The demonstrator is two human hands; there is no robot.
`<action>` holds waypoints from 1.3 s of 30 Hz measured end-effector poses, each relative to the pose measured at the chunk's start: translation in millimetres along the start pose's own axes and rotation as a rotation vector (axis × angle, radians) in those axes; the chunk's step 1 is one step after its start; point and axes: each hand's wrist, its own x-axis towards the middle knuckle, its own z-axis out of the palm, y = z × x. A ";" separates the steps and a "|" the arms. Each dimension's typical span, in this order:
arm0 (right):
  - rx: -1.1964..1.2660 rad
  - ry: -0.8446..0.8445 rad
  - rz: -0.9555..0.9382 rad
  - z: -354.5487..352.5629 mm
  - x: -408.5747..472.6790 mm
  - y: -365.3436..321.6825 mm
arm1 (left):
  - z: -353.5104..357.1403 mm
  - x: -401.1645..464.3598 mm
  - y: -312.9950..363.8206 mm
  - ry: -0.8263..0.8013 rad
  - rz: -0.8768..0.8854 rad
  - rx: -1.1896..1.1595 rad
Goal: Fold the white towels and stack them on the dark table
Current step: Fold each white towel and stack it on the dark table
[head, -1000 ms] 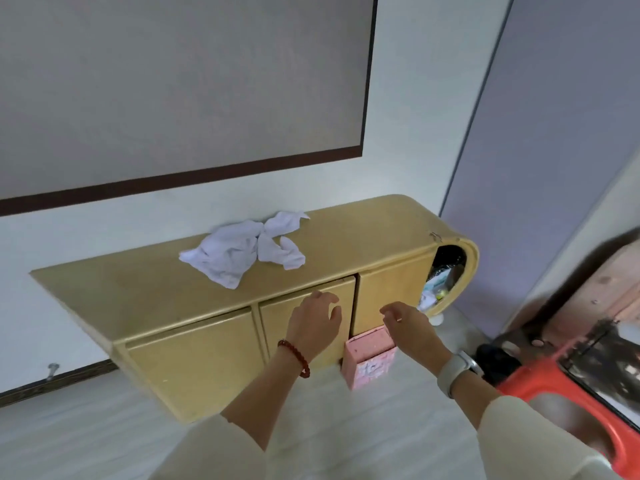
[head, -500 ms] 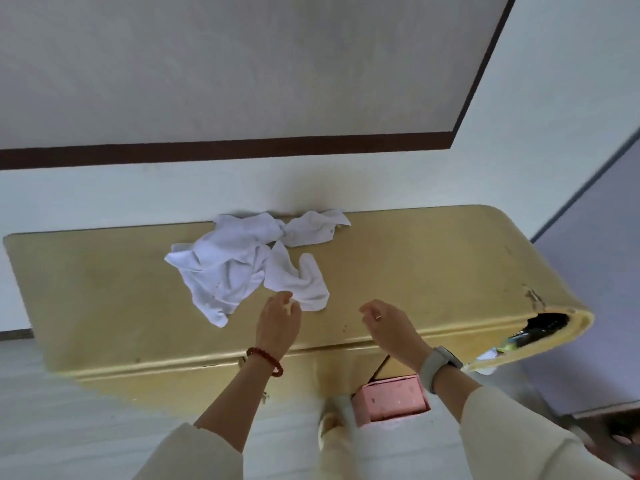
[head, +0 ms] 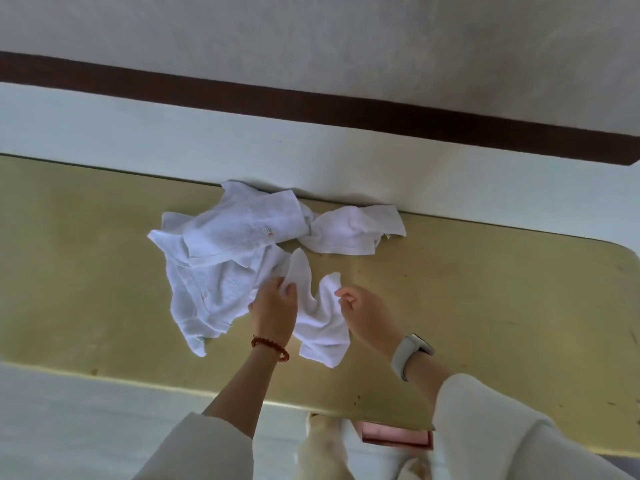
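Head view: crumpled white towels (head: 239,258) heaped untidily.

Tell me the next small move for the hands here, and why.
Probably lift the small crumpled white towel clear of the heap. The left hand and right hand already pinch its two upper ends, but it lies bunched on the yellow wooden cabinet top, touching the other crumpled white towels.
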 end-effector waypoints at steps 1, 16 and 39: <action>0.000 -0.025 -0.028 0.5 5.7 -4.5 | -4.1 -4.8 2.4 -0.003 0.025 -0.068; 0.083 -0.163 -0.733 -80.4 -13.0 -10.9 | -37.8 -117.6 75.4 0.087 -0.163 -0.908; -0.492 -0.077 -0.793 -252.3 -52.9 28.8 | -31.0 -188.3 180.4 0.470 0.022 -0.474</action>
